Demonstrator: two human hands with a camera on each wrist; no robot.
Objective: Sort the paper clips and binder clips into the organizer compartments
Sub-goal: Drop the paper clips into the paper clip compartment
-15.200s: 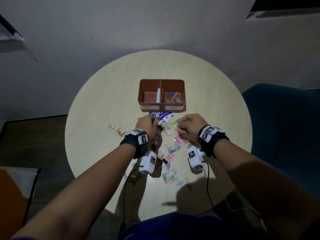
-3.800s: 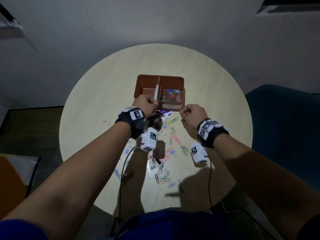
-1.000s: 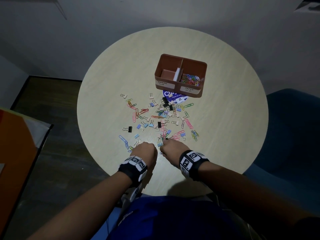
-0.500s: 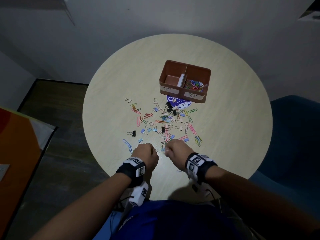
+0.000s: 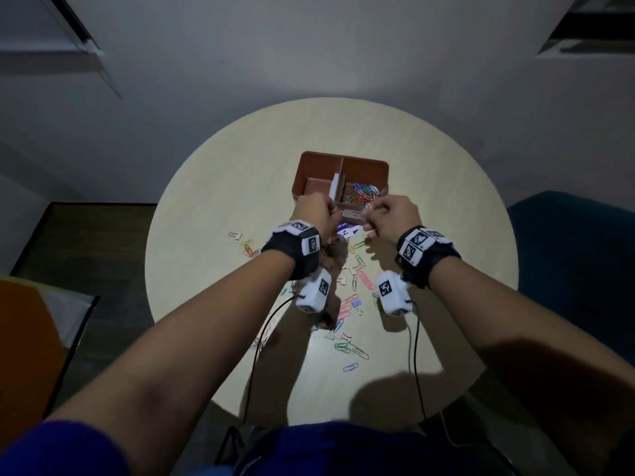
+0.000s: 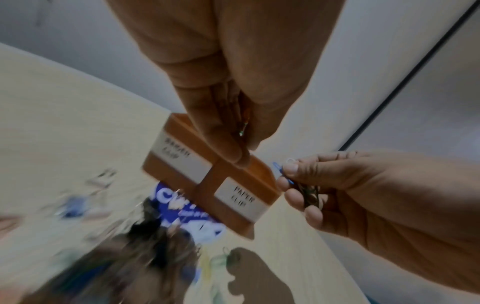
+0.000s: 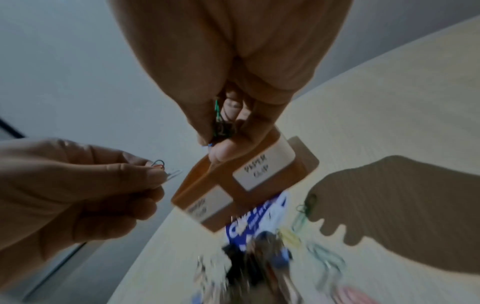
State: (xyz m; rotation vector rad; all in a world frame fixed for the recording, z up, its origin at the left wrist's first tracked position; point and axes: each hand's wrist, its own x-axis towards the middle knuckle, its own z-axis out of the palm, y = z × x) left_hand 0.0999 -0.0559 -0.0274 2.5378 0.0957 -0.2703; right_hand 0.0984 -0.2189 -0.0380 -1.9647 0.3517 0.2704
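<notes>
A person stands over a round pale table (image 5: pixel 213 235), both forearms stretched forward, each wrist wearing a black band with a small white camera slung beneath. A brown two-part organizer (image 5: pixel 343 170) sits past the middle of the table. Its right compartment holds a heap of coloured paper clips (image 5: pixel 360 193); a white card leans against the divider in the left one. Labels on the front wall read "binder clip" on the left and "paper clip" on the right, as far as the blur allows.

The left hand (image 5: pixel 314 213) is raised at the near wall of the organizer, in front of its left half, fingers curled tight with thumb against fingertips, pinching a few thin wire clips (image 7: pixel 162 167) whose ends poke out. The right hand (image 5: pixel 391 214) hovers at the front right corner, fingers likewise curled around a small bundle of clips (image 6: pixel 298 183), a blue one and a white loop sticking out above the thumb. The two hands are near each other but not touching.

On the table between organizer and person lie many scattered clips (image 5: pixel 354 297) in pink, green, blue and yellow, mixed with small binder clips. A blue-and-white round sticker (image 5: pixel 347 231) lies just in front of the organizer, partly hidden by the left hand.
</notes>
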